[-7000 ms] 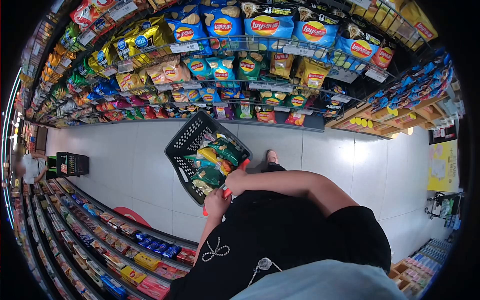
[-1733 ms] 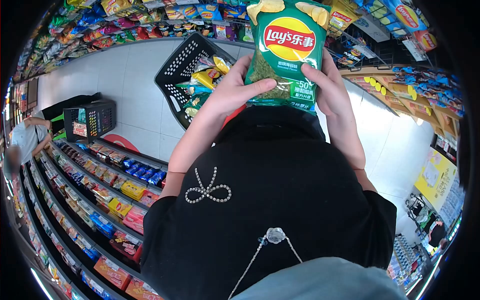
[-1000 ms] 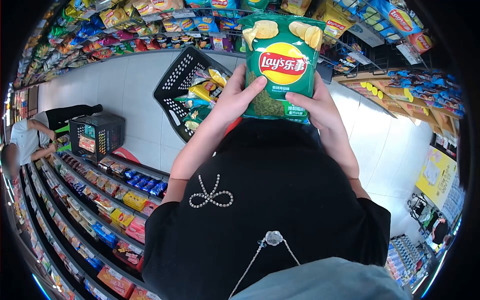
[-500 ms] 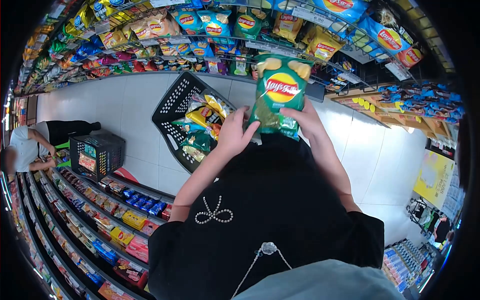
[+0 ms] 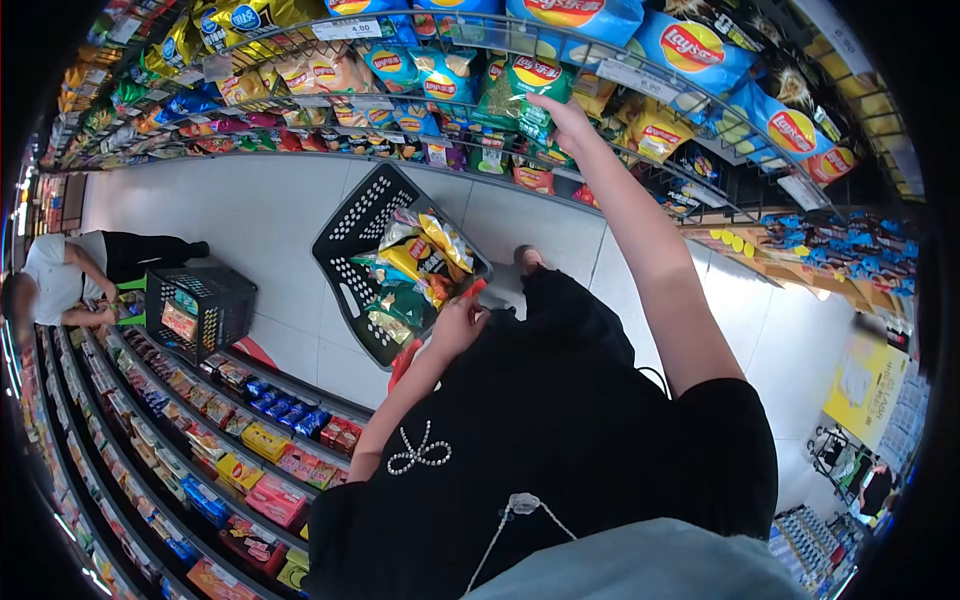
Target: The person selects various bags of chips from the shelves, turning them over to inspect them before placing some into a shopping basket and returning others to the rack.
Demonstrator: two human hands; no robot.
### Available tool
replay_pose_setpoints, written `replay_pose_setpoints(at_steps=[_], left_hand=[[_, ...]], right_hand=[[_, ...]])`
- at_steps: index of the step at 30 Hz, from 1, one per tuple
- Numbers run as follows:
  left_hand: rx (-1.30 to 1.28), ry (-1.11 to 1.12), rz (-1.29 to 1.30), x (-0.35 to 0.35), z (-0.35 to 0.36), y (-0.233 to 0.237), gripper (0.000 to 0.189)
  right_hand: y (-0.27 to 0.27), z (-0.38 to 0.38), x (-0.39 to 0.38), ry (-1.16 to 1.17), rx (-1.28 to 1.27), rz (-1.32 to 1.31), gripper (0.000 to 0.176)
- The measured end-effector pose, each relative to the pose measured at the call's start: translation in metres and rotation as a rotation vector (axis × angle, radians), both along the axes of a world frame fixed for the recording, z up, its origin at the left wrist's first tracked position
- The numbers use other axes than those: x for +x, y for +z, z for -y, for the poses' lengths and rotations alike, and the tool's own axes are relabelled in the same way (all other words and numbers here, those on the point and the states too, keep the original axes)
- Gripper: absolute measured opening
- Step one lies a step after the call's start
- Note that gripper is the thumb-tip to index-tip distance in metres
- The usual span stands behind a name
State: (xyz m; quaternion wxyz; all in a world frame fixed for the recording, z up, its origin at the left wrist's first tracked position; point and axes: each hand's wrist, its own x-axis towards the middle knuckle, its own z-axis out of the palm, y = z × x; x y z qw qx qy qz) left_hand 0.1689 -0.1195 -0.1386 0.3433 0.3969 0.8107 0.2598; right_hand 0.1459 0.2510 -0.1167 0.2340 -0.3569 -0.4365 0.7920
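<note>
My right hand [image 5: 567, 122] reaches out to the chip shelf and grips a green Lay's bag of potato chips [image 5: 528, 92] by its lower part, among the other bags there. My left hand [image 5: 458, 326] is low beside a black shopping basket [image 5: 345, 225], fingers curled at its red handle [image 5: 404, 362]; the forearm covers part of the handle. Inside the basket lie a yellow and black snack bag [image 5: 418, 258], a green chip bag [image 5: 400, 303] and other packets.
Wire chip racks [image 5: 345, 100] with price tags run across the top. Snack shelves [image 5: 250, 440] line the lower left. A person in a white top [image 5: 62, 275] is at the left beside another black basket [image 5: 205, 310]. A yellow sign [image 5: 862, 385] stands at right.
The green chip bag, held before my body by both hands, is now up at the shelf in my right hand. My left hand has left it and dropped to the basket's red handle.
</note>
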Motion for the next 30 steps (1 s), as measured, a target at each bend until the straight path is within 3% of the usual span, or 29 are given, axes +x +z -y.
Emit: replay_pose_setpoints(at_steps=[3, 4, 7, 8, 11, 15, 16, 20, 23, 27, 30], left_hand=[[-0.043, 0.033, 0.026, 0.002, 0.001, 0.003, 0.021], [-0.058, 0.047, 0.026, 0.003, 0.001, 0.006, 0.021], [-0.059, 0.078, 0.027, 0.002, 0.002, 0.004, 0.023], [-0.055, 0.085, 0.030, 0.002, 0.004, 0.002, 0.023], [-0.023, 0.085, 0.007, 0.003, 0.005, -0.001, 0.024], [-0.052, 0.118, -0.001, 0.003, 0.005, -0.003, 0.024], [-0.053, 0.120, -0.002, 0.003, 0.005, -0.003, 0.024], [-0.065, 0.124, 0.006, 0.003, 0.003, -0.002, 0.024], [-0.080, 0.124, 0.021, 0.003, 0.002, -0.001, 0.023], [-0.091, 0.106, 0.012, 0.003, 0.002, -0.001, 0.023], [-0.062, 0.094, 0.025, 0.000, 0.005, -0.005, 0.022]], right_hand=[[-0.005, -0.021, -0.027, -0.046, -0.010, 0.132, 0.061], [-0.032, -0.040, -0.037, 0.037, 0.026, 0.059, 0.075], [-0.064, -0.065, -0.062, -0.053, 0.170, 0.379, 0.070], [-0.077, -0.074, -0.063, 0.002, 0.223, 0.287, 0.083], [-0.043, -0.050, -0.053, -0.058, 0.575, 0.413, 0.092], [-0.071, -0.046, -0.053, 0.213, 0.902, 0.966, 0.082], [-0.076, -0.042, -0.051, 0.218, 0.762, 1.030, 0.076], [-0.077, -0.040, -0.048, 0.383, 0.797, 1.116, 0.067], [-0.078, -0.054, -0.046, 0.609, 0.766, 1.037, 0.071], [-0.128, -0.072, -0.042, 0.723, 0.743, 0.970, 0.077], [-0.065, -0.024, -0.023, 0.613, 0.782, 1.172, 0.079]])
